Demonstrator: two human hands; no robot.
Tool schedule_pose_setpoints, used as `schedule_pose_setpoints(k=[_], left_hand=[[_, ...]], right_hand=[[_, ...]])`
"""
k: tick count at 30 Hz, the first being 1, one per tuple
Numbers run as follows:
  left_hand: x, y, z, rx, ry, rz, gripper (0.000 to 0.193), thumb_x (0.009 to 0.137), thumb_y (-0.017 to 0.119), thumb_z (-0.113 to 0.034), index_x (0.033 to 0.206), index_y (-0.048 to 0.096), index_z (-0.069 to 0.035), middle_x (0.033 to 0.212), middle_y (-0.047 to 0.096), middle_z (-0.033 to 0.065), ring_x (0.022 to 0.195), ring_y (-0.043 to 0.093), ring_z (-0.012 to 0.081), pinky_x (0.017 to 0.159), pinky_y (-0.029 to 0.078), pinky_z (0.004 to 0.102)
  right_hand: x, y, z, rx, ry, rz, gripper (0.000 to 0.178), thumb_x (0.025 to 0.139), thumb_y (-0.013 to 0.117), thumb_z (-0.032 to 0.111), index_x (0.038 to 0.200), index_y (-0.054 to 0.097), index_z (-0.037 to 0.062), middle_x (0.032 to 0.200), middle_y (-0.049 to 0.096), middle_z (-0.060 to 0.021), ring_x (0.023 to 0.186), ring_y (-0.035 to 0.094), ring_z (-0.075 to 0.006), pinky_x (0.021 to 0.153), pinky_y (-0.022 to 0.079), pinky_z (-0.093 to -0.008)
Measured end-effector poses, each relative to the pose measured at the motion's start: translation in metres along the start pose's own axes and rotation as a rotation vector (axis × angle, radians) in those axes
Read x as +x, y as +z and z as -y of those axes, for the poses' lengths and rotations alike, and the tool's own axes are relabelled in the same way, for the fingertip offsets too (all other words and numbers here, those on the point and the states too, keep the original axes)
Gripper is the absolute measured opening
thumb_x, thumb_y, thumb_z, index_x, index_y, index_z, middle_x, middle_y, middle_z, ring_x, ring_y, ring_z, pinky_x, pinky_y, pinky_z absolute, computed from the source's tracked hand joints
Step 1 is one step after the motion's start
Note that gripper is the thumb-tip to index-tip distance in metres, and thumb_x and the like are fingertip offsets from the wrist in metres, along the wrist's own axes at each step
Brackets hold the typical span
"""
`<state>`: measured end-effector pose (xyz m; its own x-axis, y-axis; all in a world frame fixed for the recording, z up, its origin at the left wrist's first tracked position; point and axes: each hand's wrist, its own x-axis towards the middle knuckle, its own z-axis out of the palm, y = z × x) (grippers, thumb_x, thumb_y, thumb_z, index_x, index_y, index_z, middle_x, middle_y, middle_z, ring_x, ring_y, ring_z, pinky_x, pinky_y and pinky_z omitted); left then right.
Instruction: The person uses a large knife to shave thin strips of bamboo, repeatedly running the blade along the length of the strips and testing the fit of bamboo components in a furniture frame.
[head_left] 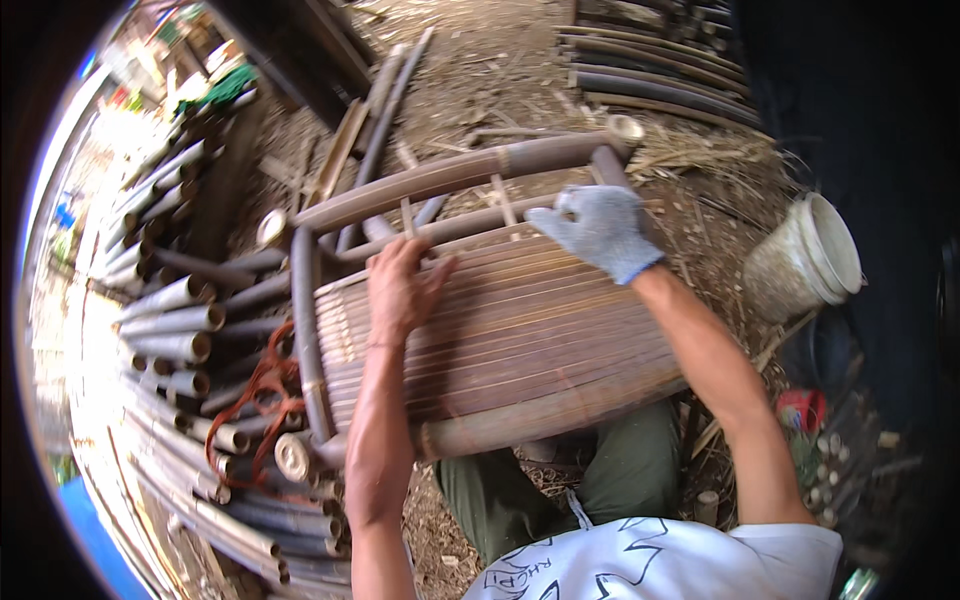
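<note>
A bamboo frame (pixel 420 204) with a panel of narrow bamboo slats (pixel 530 325) lies across my lap, its thick round poles forming the border. My bare left hand (pixel 402 287) rests on the far left part of the slats, thumb apart and fingertips at the far edge by the inner rail. My right hand (pixel 600 228), in a grey knitted glove with a blue cuff, is at the far right corner of the panel. Its fingers are curled in, and its thumb points left along the edge slat. Whatever they hold is hidden. Short pegs join the two far rails.
Many cut bamboo poles (pixel 180 320) are stacked at left, with an orange-red strap (pixel 270 385) over them. More poles (pixel 660 80) lie at the far right. A dirty white bucket (pixel 805 258) stands at right, with a red container (pixel 800 410) nearer. Shavings litter the dirt floor (pixel 490 70).
</note>
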<state>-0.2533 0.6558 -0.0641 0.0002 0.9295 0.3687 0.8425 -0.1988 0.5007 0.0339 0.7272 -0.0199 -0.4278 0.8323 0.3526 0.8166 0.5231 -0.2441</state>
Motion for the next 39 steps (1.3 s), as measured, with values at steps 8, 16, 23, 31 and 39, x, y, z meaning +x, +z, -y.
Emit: schedule_pose_setpoints(k=[8,16,23,31,39], left_hand=[[0.002,-0.010,-0.013,0.023,0.091,-0.190,0.027,0.082,0.080,-0.028,0.094,0.068,-0.007,0.080,0.059,0.0046,0.079,0.055,0.0229,0.085,0.041,0.0362],[-0.004,-0.009,-0.006,0.047,-0.072,-0.057,0.034,0.089,0.075,-0.030,0.113,0.067,-0.007,0.104,0.065,0.0094,0.103,0.059,0.0302,0.093,0.044,0.0413],[-0.004,-0.011,-0.006,0.183,0.130,-0.127,0.072,0.097,0.060,-0.047,0.153,0.037,-0.008,0.157,0.037,0.0168,0.147,0.030,0.0358,0.120,0.024,0.0493],[-0.006,0.028,-0.013,0.250,0.104,0.160,0.039,0.099,0.056,-0.037,0.122,0.062,-0.006,0.123,0.062,0.0141,0.120,0.054,0.0334,0.108,0.037,0.0474],[-0.014,0.020,0.033,0.283,0.093,0.078,0.040,0.105,0.048,-0.032,0.120,0.064,0.001,0.135,0.053,0.0192,0.129,0.047,0.0380,0.112,0.033,0.0470]], right_hand=[[0.009,0.069,-0.022,0.318,0.158,-0.024,0.072,0.086,0.053,0.075,0.071,0.074,0.0080,0.071,0.070,-0.0159,0.066,0.068,-0.0330,0.059,0.050,-0.0484],[0.004,0.068,-0.009,0.352,0.170,-0.186,0.055,0.090,0.059,0.061,0.075,0.072,0.0092,0.069,0.068,-0.0150,0.065,0.067,-0.0331,0.060,0.050,-0.0497],[0.005,0.067,0.030,-0.053,0.091,-0.206,0.057,0.093,0.054,0.056,0.073,0.075,0.0079,0.063,0.068,-0.0113,0.060,0.066,-0.0331,0.067,0.050,-0.0522],[-0.026,0.040,0.034,-0.040,0.197,0.053,0.063,0.090,0.054,0.054,0.124,0.063,0.0018,0.135,0.057,-0.0251,0.126,0.053,-0.0359,0.097,0.038,-0.0550],[-0.317,-0.128,0.007,0.325,0.548,-0.511,0.024,0.082,0.062,0.012,0.104,0.063,0.0016,0.101,0.065,-0.0183,0.093,0.061,-0.0353,0.088,0.048,-0.0451]])
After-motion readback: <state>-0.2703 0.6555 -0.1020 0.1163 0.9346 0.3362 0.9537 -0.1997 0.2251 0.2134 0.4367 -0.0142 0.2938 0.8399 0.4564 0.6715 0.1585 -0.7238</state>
